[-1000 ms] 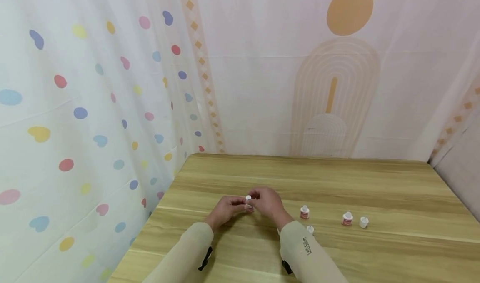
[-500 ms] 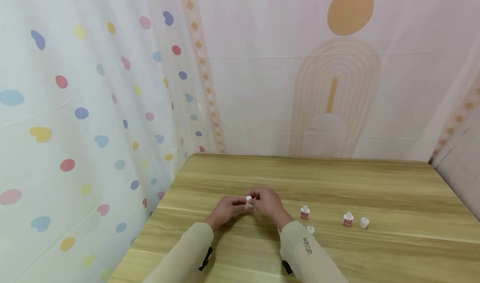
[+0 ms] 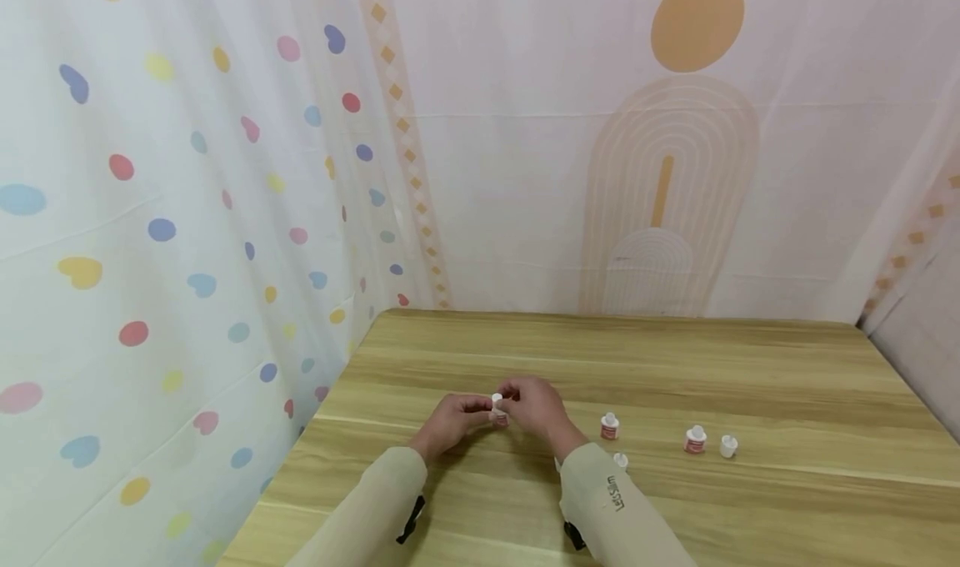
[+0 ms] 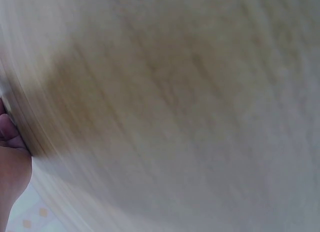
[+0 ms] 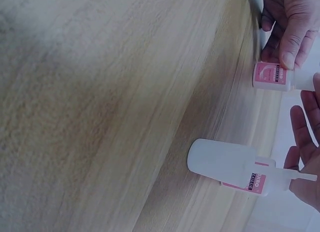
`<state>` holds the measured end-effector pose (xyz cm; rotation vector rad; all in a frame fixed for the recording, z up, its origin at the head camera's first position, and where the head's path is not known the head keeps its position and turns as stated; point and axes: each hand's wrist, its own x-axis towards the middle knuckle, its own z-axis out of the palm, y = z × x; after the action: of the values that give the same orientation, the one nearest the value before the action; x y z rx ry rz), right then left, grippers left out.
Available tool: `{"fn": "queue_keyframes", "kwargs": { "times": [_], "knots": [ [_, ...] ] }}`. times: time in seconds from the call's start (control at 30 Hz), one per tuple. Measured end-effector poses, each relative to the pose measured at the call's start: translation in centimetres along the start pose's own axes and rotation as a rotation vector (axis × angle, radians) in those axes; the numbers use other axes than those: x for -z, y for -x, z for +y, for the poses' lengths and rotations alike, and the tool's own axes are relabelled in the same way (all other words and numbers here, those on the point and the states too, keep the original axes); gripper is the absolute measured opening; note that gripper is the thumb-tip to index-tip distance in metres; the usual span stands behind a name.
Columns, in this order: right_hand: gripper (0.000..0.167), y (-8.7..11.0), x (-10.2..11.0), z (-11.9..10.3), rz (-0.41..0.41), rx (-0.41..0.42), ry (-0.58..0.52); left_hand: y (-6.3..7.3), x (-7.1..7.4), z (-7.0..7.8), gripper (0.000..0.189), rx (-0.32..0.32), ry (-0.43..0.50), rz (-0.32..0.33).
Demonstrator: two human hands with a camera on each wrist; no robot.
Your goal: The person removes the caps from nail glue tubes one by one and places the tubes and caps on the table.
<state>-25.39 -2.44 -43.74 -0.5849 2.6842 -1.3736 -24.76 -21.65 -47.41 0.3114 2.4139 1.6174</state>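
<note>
My left hand (image 3: 453, 421) pinches a small white glue bottle (image 3: 500, 419) with a pink label, which stands upright on the wooden table. At its white top (image 3: 497, 398), the thumb and fingers of my right hand (image 3: 534, 404) grip from the right. In the right wrist view, the left hand (image 5: 295, 29) has its thumb against the glue bottle (image 5: 270, 76), while the right hand (image 5: 307, 142) shows only partly at the edge. The left wrist view catches just part of the left hand (image 4: 12, 162) and blurred tabletop.
To the right stand two more glue bottles (image 3: 610, 427) (image 3: 695, 440) with pink labels. White caps (image 3: 728, 446) (image 3: 620, 460) sit near them; another white thing is mostly hidden by the right sleeve (image 3: 600, 492). Curtains hang behind and left of the table (image 3: 675, 358).
Both hands stay almost in place on the bottle and its top. The view shifts very slightly; the other bottles and caps have not moved.
</note>
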Motion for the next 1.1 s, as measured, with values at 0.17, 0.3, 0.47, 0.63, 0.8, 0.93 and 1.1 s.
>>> {"fn": "queue_keyframes", "kwargs": {
  "times": [0.17, 0.3, 0.47, 0.63, 0.8, 0.93, 1.1],
  "knots": [
    [0.011, 0.08, 0.04, -0.11, -0.013, 0.000, -0.023, 0.03, -0.02, 0.11, 0.020, -0.008, 0.007, 0.004],
    [0.015, 0.20, 0.12, -0.11, -0.008, -0.007, -0.029, 0.13, 0.00, 0.23, 0.020, -0.012, -0.011, 0.010],
    [0.013, 0.25, 0.01, 0.01, 0.011, -0.015, -0.021, 0.16, -0.04, 0.15, 0.020, -0.008, -0.025, 0.006],
    [0.010, 0.27, -0.12, -0.10, 0.015, -0.010, -0.012, 0.18, -0.07, 0.09, 0.020, -0.001, -0.023, 0.010],
    [0.008, 0.19, -0.18, -0.12, 0.009, 0.014, -0.009, 0.30, 0.00, 0.21, 0.021, 0.006, -0.032, 0.030],
    [0.008, 0.12, -0.26, -0.08, 0.006, 0.027, -0.008, 0.22, 0.07, 0.18, 0.022, 0.008, -0.049, 0.041],
    [0.013, 0.15, -0.33, -0.02, 0.001, 0.015, -0.030, -0.02, 0.04, -0.05, 0.021, 0.000, -0.041, 0.028]
  ]
}}
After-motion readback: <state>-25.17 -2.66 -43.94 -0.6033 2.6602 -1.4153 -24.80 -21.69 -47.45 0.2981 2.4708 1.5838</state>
